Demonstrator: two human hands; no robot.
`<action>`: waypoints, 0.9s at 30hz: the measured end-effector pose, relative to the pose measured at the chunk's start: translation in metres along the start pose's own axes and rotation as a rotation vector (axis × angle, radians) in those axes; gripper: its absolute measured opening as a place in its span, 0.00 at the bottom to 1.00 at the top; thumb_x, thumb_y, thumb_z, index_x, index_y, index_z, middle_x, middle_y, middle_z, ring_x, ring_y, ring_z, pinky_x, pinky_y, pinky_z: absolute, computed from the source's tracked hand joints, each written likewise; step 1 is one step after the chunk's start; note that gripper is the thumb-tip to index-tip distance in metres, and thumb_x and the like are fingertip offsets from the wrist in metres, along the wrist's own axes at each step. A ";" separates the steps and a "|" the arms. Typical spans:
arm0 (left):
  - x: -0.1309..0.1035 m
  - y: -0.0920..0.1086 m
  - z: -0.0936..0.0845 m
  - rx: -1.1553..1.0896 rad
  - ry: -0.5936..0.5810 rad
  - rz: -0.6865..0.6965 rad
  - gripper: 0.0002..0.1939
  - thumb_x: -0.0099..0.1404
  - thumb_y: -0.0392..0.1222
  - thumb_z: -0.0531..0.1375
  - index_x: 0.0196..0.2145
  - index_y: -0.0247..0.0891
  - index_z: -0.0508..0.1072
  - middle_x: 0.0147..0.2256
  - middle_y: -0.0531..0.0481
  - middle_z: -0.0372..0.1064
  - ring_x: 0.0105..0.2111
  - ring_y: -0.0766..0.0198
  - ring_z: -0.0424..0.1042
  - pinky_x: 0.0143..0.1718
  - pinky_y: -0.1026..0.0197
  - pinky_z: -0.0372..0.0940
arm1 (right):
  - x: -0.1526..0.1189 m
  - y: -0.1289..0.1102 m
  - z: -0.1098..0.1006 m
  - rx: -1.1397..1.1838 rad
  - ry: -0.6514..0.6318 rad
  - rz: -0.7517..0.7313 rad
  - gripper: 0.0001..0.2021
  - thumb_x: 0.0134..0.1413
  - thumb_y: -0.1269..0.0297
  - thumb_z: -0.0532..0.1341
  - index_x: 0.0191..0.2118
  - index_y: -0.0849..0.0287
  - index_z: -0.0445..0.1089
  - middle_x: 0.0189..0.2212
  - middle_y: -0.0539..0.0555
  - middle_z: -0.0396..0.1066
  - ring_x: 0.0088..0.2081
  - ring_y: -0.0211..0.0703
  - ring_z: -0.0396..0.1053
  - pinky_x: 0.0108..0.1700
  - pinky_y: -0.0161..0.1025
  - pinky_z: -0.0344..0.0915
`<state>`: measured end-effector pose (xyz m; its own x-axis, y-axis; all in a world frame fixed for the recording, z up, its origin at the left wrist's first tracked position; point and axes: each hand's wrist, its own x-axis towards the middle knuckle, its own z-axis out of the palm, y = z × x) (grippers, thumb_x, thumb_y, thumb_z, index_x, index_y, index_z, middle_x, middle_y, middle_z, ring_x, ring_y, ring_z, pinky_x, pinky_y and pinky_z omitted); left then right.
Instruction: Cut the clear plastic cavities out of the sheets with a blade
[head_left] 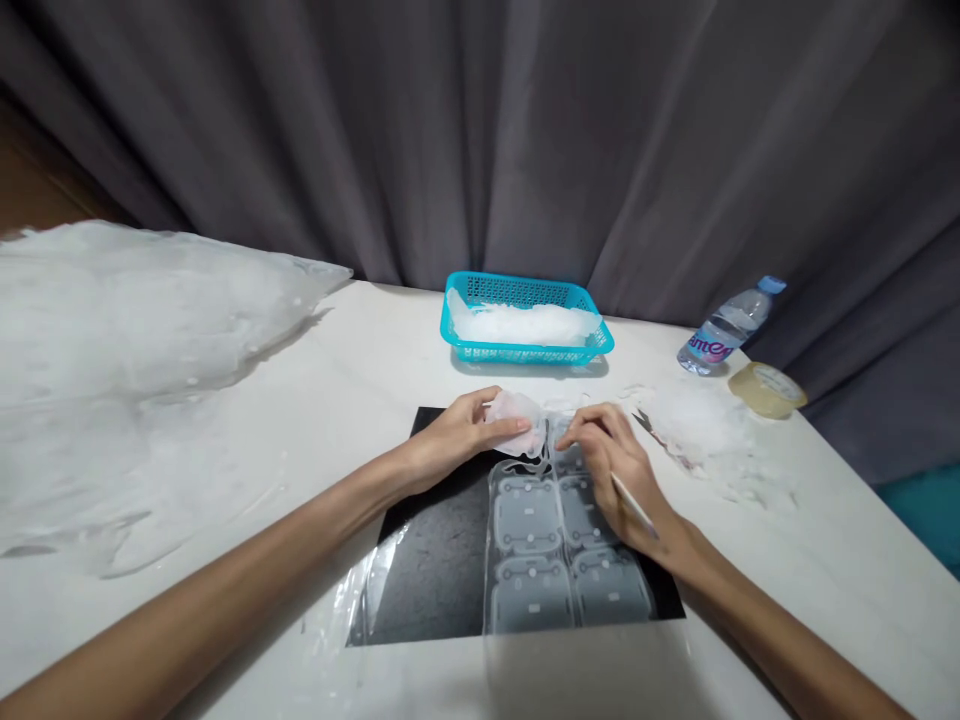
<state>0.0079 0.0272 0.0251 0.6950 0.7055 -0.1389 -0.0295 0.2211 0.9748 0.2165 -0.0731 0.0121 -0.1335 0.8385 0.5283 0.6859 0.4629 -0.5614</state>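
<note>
My left hand (484,425) pinches a small, translucent whitish plastic piece (517,415) between thumb and fingers. Just to its right, my right hand (619,465) is closed around a slim, pen-like tool (634,505); the pale handle end sticks out below the palm, and its tip is hidden. Both hands are over the top end of a clear plastic sheet (529,515) with several rounded rectangular moulded panels in two columns. That sheet lies on a black mat (431,560), reaching past the mat's lower edge.
A turquoise basket (529,353) holding white fluffy material (525,325) stands behind my hands. A water bottle (724,330), a tape roll (766,390), scissors (664,440) and white scraps (697,425) lie right. A large whitish plastic heap (135,320) covers the left.
</note>
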 end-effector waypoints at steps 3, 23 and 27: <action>0.000 -0.004 0.002 -0.040 -0.019 -0.017 0.20 0.61 0.49 0.72 0.41 0.35 0.71 0.39 0.45 0.76 0.38 0.59 0.75 0.45 0.56 0.68 | -0.005 0.002 0.008 0.045 -0.115 0.037 0.14 0.77 0.60 0.47 0.40 0.55 0.65 0.38 0.55 0.68 0.42 0.48 0.67 0.47 0.45 0.65; 0.004 0.009 -0.018 0.320 -0.189 0.003 0.24 0.55 0.51 0.75 0.37 0.37 0.66 0.30 0.57 0.64 0.31 0.65 0.64 0.32 0.63 0.57 | -0.007 -0.003 0.012 0.195 -0.249 0.147 0.13 0.73 0.59 0.57 0.36 0.55 0.73 0.32 0.50 0.72 0.36 0.42 0.69 0.42 0.38 0.63; -0.001 0.023 -0.022 0.445 -0.306 -0.045 0.23 0.58 0.51 0.73 0.38 0.38 0.66 0.31 0.57 0.64 0.31 0.64 0.65 0.32 0.64 0.57 | -0.006 0.003 0.016 -0.089 -0.133 0.077 0.12 0.70 0.65 0.56 0.32 0.56 0.70 0.29 0.52 0.72 0.34 0.45 0.67 0.40 0.40 0.61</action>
<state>-0.0091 0.0462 0.0434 0.8679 0.4593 -0.1895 0.2656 -0.1066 0.9582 0.2074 -0.0721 -0.0029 -0.1675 0.9038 0.3939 0.7573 0.3738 -0.5355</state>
